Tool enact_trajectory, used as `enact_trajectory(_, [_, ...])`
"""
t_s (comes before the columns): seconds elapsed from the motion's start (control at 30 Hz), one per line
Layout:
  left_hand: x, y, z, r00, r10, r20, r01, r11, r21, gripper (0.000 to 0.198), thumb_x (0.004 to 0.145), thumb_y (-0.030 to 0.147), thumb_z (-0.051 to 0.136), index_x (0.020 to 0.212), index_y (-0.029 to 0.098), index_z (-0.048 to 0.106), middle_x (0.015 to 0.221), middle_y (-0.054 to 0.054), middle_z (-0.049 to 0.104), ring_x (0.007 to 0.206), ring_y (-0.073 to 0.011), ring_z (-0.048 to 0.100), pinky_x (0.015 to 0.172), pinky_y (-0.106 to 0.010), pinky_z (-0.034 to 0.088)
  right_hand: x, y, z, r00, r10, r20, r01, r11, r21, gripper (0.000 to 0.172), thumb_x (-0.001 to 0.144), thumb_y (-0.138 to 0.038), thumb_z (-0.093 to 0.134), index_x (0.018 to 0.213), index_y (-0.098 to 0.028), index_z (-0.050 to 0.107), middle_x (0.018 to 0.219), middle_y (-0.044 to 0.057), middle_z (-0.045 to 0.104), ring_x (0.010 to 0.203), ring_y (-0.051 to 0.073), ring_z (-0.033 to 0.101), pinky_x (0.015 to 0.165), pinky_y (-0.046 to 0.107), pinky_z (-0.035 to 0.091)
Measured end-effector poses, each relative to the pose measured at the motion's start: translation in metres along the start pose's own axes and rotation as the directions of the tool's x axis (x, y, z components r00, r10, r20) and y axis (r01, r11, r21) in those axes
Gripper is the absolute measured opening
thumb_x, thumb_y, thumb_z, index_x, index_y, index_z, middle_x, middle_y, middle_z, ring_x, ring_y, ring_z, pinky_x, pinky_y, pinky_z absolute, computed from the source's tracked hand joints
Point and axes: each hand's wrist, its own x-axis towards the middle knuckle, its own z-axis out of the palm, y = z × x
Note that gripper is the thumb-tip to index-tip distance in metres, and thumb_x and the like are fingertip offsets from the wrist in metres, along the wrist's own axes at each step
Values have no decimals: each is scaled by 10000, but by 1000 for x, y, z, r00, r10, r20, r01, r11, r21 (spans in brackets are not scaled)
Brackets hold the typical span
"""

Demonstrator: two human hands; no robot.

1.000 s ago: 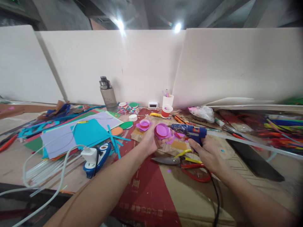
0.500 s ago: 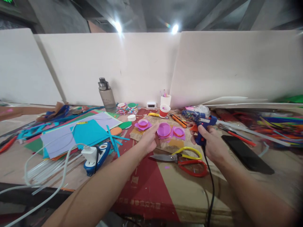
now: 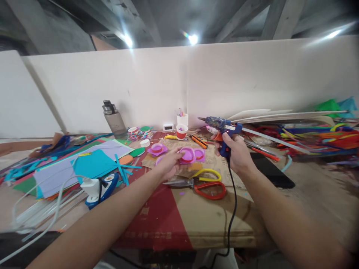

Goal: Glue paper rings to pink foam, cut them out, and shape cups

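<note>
My left hand [image 3: 170, 163] pinches the edge of a small round purple paper cup piece [image 3: 187, 154], its open side facing up. My right hand [image 3: 235, 149] is wrapped round a blue hot glue gun [image 3: 224, 129], whose nozzle points left and whose long white glue stick sticks out behind. Beside the held piece lies another round piece on a purple square [image 3: 199, 154]. A third, with a red side band, sits on its own purple square [image 3: 157, 149]. Large scissors [image 3: 209, 189] with red and yellow handles lie just in front of my left hand.
Coloured paper sheets [image 3: 91, 166] and a blue-white power strip [image 3: 103, 191] lie to the left. Behind stand a bottle [image 3: 114, 119], a red-white cup [image 3: 181, 131] and a small clock [image 3: 168, 127]. A black phone [image 3: 270, 172] and bright craft strips [image 3: 325, 140] are on the right.
The view has turned to the right, so the things on the table appear further left. The glue gun is still in my right hand and the purple piece in my left.
</note>
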Motion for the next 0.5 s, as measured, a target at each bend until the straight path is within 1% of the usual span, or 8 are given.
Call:
enact_trajectory(0.17, [9,-1,19,991,8,134,-10,1000,14,532,695,-3,671,1170,224,590,896,-23,639,772,-133,635,871,-414,539,0,0,0,1000,25,3,-25,996,88,329,714,-494,656,846,-216,540,608,-44,558,488,94,491,433,223,403])
enact_trajectory(0.27, [14,-7,26,985,34,169,-39,999,27,585,667,-12,692,1184,239,589,934,-28,657,803,-151,647,885,-420,530,2,2,-1,1000,21,-5,-21,992,124,314,715,-473,664,841,-212,543,562,-58,539,460,88,477,427,218,395])
enact_trajectory(0.4, [15,-13,25,974,83,213,-99,993,65,603,668,43,719,1220,233,569,1007,-56,666,868,-185,652,839,-380,548,2,6,1,999,37,-11,-35,992,119,330,713,-483,664,857,-210,546,557,-60,542,454,88,471,428,219,394])
enact_trajectory(0.5, [13,-12,18,976,121,179,-141,984,104,668,648,48,736,1254,254,545,1020,-42,659,806,-154,641,808,-359,561,-1,9,3,998,58,19,-60,994,92,336,724,-493,654,850,-197,556,556,-55,540,464,88,472,434,215,396])
